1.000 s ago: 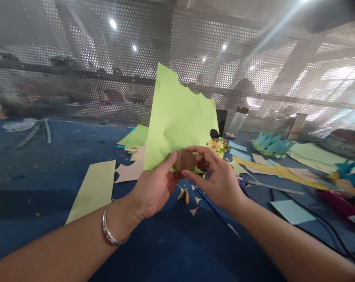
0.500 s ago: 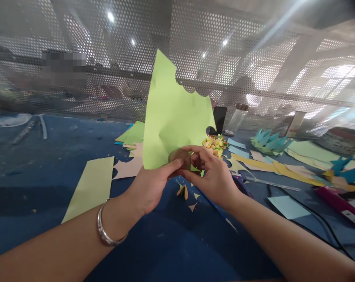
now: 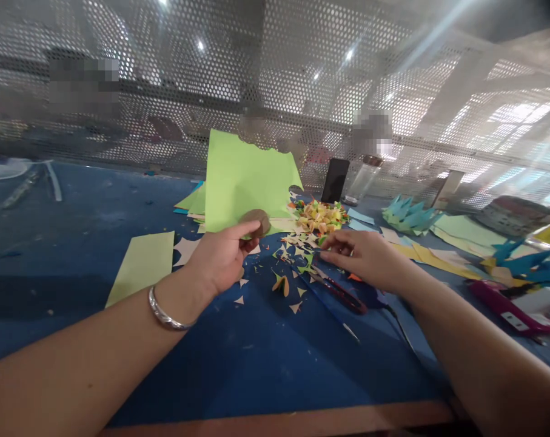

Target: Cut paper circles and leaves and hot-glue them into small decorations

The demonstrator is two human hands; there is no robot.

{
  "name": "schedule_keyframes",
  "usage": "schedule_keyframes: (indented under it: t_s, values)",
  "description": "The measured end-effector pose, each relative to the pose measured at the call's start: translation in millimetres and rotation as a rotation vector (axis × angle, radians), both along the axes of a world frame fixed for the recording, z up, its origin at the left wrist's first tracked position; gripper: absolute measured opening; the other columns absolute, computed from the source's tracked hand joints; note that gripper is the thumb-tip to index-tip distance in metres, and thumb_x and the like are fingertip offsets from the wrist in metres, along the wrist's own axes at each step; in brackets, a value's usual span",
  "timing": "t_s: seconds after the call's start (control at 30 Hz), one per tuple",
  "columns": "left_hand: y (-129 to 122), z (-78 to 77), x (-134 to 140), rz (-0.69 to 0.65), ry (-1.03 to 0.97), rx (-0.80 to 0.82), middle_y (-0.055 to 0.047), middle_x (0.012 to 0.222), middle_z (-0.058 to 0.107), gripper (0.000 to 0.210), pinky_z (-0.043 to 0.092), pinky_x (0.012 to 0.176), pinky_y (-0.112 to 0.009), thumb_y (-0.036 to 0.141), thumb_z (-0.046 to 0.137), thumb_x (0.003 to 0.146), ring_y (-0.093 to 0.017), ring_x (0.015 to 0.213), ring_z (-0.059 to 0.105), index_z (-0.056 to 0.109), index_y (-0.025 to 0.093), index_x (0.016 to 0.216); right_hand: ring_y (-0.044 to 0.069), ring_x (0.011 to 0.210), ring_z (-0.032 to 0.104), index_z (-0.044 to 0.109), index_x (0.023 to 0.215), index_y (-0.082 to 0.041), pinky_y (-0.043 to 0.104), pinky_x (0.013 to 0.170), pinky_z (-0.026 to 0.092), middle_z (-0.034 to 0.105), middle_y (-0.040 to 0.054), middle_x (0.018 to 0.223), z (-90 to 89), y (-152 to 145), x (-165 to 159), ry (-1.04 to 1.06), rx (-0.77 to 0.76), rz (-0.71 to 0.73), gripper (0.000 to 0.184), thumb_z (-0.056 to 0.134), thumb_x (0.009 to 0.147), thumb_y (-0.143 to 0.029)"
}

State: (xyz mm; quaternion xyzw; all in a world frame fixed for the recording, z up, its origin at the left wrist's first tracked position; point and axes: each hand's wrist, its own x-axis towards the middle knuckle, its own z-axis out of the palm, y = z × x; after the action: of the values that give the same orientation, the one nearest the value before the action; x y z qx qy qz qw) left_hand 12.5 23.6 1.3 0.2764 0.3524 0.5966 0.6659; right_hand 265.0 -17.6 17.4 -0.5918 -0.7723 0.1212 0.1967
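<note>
My left hand is closed, pinching a sheet of light green paper with scalloped bites along its top edge. A round brownish disc is pinched together with the sheet at its lower edge. To the right, my right hand hovers over the table, thumb and fingers bent and apart, with nothing plainly between them. Below its fingertips lie dark red-handled scissors and scattered paper scraps. A folded orange paper piece rests between the hands.
A pile of small coloured paper pieces lies behind the scraps. Farther back stand a phone and a glass bottle. A blue spiky paper form and a magenta device are at right; a pale green sheet lies left.
The green sheet, with the disc, has been lowered and moved left in my left hand. My right hand has let go and moved right, uncovering scraps and scissors.
</note>
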Motion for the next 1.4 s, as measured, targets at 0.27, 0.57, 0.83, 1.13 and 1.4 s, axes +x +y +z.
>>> schedule_keyframes:
  t_s: [0.27,0.57,0.83,1.13,1.4]
  values:
    - [-12,-0.1,12,0.002,0.059,-0.006,-0.005,0.088,0.074,0.023,0.042,0.061,-0.023,0.005,0.082,0.066,-0.012,0.071,0.062,0.077,0.015,0.086,0.019,0.072,0.061,0.066,0.099,-0.02,0.029,0.061,0.04,0.07,0.0043,0.084,-20.4,-34,8,-0.25,-0.172,0.002,0.022,0.064,0.086,-0.037]
    - [-17,-1.5,12,-0.054,0.041,-0.019,-0.007,0.095,0.073,0.025,0.042,0.061,-0.023,0.01,0.086,0.066,-0.012,0.075,0.062,0.078,0.011,0.089,0.016,0.058,0.055,0.059,0.083,-0.021,0.029,0.056,0.031,0.064,0.0008,0.068,-17.6,-37,-4,-0.291,-0.021,-0.092,0.011,0.052,0.09,-0.026]
    - [-23,0.4,14,-0.065,0.037,-0.031,-0.007,0.096,0.074,0.017,0.042,0.063,-0.023,0.01,0.082,0.071,-0.013,0.078,0.061,0.077,0.014,0.088,0.013,0.051,0.061,0.048,0.088,-0.023,0.025,0.051,0.04,0.07,-0.0004,0.074,-10.0,-37,-24,0.492,0.021,-0.043,0.013,0.049,0.097,-0.033]
    - [-30,3.2,18,-0.068,-0.041,-0.021,-0.009,0.107,0.075,0.028,0.047,0.07,-0.023,0.009,0.084,0.071,-0.014,0.084,0.065,0.077,0.012,0.098,0.01,0.051,0.037,0.048,0.089,-0.024,0.025,0.05,0.029,0.038,-0.0078,0.059,-25.9,-14,-55,0.713,0.121,0.016,0.03,0.048,0.102,-0.051]
    - [-39,3.1,24,-0.101,-0.087,-0.031,-0.011,0.113,0.074,0.029,0.054,0.072,-0.022,0.007,0.082,0.073,-0.015,0.087,0.068,0.076,0.01,0.102,0.009,0.051,0.025,0.039,0.076,-0.023,0.024,0.045,0.019,0.029,-0.008,0.061,-33.8,-16,-65,1.001,-0.065,0.061,0.045,0.05,0.097,-0.062]
